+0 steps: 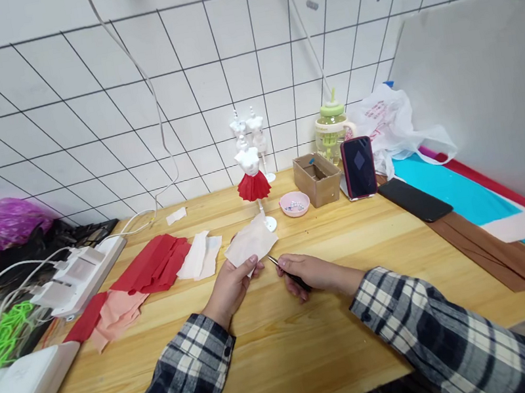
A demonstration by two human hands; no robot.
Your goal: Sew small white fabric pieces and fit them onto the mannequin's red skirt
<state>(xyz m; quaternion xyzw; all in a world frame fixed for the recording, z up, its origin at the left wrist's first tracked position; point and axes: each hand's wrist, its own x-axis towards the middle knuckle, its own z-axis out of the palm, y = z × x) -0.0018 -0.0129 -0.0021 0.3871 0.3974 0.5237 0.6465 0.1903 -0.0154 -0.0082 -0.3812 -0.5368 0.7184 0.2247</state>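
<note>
My left hand (236,283) pinches the lower edge of a pale pink piece of cloth (250,241) between thumb and fingers. Just right of it, my right hand (307,271) is closed round a dark-handled tool, which looks like small scissors (298,280); the metal tip points up-left near the cloth, and the fingers cover most of the rest. Behind the cloth stands a white mini dress form (247,160) wearing a pleated red skirt (254,186). Left of my left hand lie pale cloth pieces (199,256) and a stack of red cloth strips (154,265).
A pink dish of beads (294,204), a cardboard box (318,179), a propped phone (358,168) and a drink bottle (332,132) stand behind. Brown cloth (498,252) and a black phone (415,199) lie right. A power strip (80,276) with cables is left.
</note>
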